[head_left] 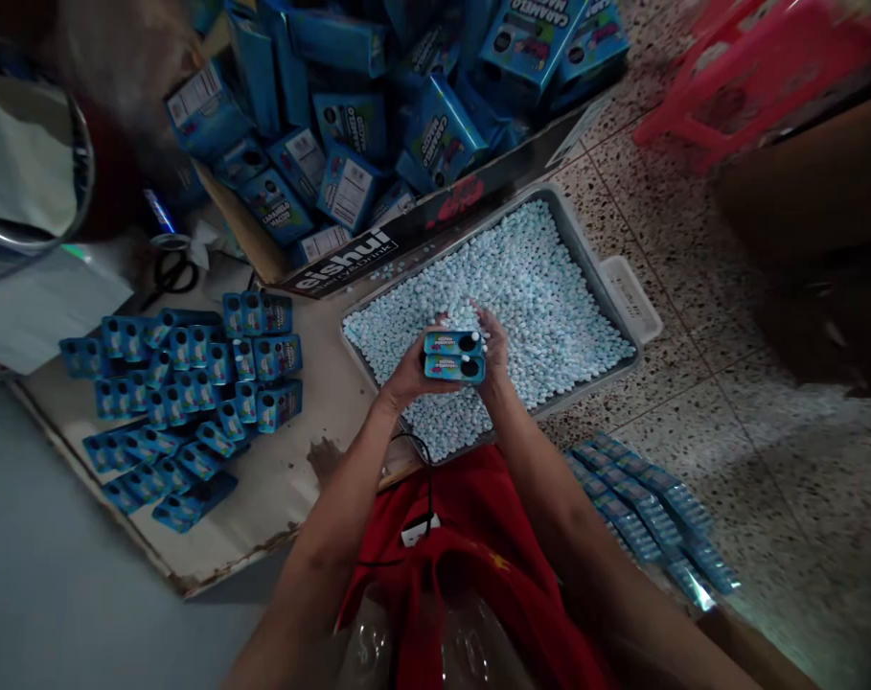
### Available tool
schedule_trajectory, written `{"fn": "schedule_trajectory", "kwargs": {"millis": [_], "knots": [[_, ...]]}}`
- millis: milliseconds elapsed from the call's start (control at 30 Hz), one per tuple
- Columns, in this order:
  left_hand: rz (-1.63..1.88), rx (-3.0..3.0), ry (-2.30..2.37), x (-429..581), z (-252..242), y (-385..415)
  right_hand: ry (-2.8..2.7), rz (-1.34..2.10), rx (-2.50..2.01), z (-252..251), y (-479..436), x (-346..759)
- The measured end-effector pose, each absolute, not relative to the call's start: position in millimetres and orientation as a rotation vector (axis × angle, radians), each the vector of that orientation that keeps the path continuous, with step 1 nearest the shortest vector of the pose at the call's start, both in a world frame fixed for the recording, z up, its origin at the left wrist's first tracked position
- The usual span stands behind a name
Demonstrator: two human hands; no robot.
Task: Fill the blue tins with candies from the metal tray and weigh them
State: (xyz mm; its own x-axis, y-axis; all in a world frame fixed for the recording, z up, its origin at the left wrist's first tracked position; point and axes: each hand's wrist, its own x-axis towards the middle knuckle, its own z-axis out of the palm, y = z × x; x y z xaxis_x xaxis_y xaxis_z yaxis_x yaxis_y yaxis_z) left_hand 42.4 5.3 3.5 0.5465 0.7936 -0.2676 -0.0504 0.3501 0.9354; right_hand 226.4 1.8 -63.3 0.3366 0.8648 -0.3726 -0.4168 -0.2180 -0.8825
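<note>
holding entry: a pair of small blue boxes (453,356), one stacked on the other, dark round spots showing on their upper faces. the left hand (404,376) is clasping the pair from the left, fingers curled tight round its side. the right hand (496,356) is pressing in from the right, fingers wrapping close over the far edge. the pair is hanging just above the near part of a grey tray (617,271), which is lying on the speckled floor (729,335) and brimming with pale blue pellets (528,278).

left of the tray: a cardboard sheet (291,479) is carrying rows of little blue boxes (191,393), packed side by side, some tipping over.

far left: black scissors (171,274) are lying just beyond those rows.

far middle: an open printed carton (406,240) is holding a heap of larger blue cartons (378,125), lying at all angles.

near right: flat blue packs (651,517) are overlapping in fanned rows on the floor.

far right: a pink stool (751,67) is standing, blurred.

near middle: red cloth (478,546) is lying between the person's forearms.
</note>
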Motion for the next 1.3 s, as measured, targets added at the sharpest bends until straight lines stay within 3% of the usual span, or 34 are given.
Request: {"fn": "schedule_trajectory", "kwargs": {"millis": [233, 567, 1067, 1300], "knots": [[0.781, 1.731, 1.050, 9.8, 35.4, 9.2, -0.160, 1.388, -1.062, -22.1, 15.0, 239.3], [0.773, 1.702, 1.247, 13.0, 21.7, 5.8, -0.548, 1.325, -0.984, 68.2, 3.1, 223.5], [0.772, 1.608, 1.203, 12.6, 15.5, 6.7, -0.522, 1.250, -1.008, 83.8, 15.6, 219.6], [0.836, 1.590, 1.176, 21.5, 6.3, 8.4, -0.814, 1.127, -0.948, 86.8, 11.9, 206.6]]}}
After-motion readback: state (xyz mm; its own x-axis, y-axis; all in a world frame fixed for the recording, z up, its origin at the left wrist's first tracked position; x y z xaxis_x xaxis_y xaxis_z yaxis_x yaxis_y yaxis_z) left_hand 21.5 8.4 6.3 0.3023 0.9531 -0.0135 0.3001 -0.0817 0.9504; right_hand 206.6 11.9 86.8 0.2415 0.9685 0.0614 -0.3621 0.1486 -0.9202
